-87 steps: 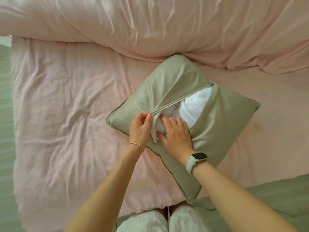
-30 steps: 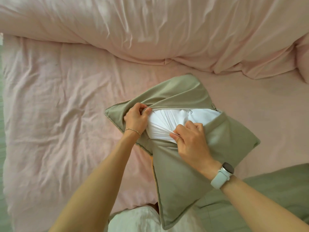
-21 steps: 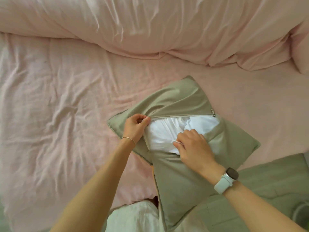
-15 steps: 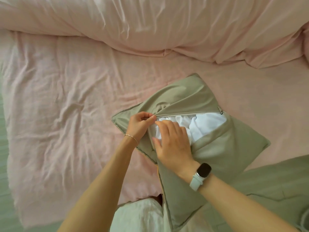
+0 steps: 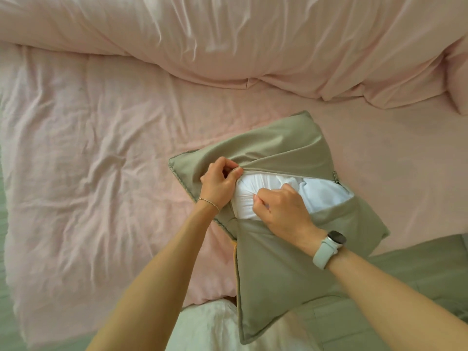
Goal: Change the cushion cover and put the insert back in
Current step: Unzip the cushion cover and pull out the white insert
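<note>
A sage-green cushion cover (image 5: 276, 269) lies on the pink bed near its front edge, its zip opening gaping wide. A white insert (image 5: 321, 196) bulges out through the opening. My left hand (image 5: 219, 184) pinches the cover's edge at the left end of the zip. My right hand (image 5: 283, 211), with a watch on its wrist, grips a bunched fold of the white insert just inside the opening. The zip pull (image 5: 335, 176) sits at the right end of the opening.
A rumpled pink sheet (image 5: 101, 173) covers the bed, with a thick pink duvet (image 5: 228, 41) heaped along the far side. A green cloth (image 5: 417, 264) lies at the front right. My legs in pale trousers (image 5: 210, 328) are below the cushion.
My right hand went from flat fingers pressing inside the opening to a fist gripping the insert. My left hand kept its hold on the cover's edge. More of the insert shows.
</note>
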{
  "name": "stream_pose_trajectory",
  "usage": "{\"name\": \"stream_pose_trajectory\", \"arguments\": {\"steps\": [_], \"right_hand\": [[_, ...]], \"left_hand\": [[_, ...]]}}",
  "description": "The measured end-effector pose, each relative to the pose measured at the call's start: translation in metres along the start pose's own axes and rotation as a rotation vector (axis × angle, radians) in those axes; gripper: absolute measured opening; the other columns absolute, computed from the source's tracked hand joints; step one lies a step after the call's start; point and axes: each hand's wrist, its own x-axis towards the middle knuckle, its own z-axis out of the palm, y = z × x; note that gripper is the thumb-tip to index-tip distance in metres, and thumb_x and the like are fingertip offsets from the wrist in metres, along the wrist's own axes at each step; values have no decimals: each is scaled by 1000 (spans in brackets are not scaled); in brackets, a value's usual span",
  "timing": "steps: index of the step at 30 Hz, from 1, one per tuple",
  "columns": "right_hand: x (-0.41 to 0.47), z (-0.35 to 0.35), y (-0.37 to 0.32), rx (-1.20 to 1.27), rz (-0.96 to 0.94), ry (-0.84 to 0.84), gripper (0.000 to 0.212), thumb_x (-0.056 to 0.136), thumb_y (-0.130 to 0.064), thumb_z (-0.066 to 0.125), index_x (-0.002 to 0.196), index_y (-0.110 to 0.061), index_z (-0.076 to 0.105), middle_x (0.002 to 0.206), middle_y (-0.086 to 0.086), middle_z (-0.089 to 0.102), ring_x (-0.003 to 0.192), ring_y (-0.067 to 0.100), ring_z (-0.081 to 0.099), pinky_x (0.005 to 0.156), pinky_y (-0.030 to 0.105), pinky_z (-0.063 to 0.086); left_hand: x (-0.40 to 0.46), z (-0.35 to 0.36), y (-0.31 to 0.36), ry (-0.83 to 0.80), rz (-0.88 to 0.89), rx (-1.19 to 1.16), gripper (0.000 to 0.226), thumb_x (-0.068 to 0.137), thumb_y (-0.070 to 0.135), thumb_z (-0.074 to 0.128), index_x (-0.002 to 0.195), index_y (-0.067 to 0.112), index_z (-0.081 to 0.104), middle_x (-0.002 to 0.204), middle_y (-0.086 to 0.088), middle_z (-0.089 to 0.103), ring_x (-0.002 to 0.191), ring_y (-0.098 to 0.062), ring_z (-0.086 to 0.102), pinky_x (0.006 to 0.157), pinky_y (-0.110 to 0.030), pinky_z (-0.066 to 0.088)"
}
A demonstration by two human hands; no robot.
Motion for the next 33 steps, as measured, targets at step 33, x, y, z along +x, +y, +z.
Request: {"name": "stream_pose_trajectory", "arguments": {"steps": [33], "right_hand": [[-37,0,-15,-185,-8,7,25,89,-17,42,67,-12,52,59,-1,51,66,17,35,61,31,23]], "left_hand": [[-58,-7,9,-318,75,246,13,87,18,60,89,30,56,69,12,51,73,2,45,84,-32,33]]}}
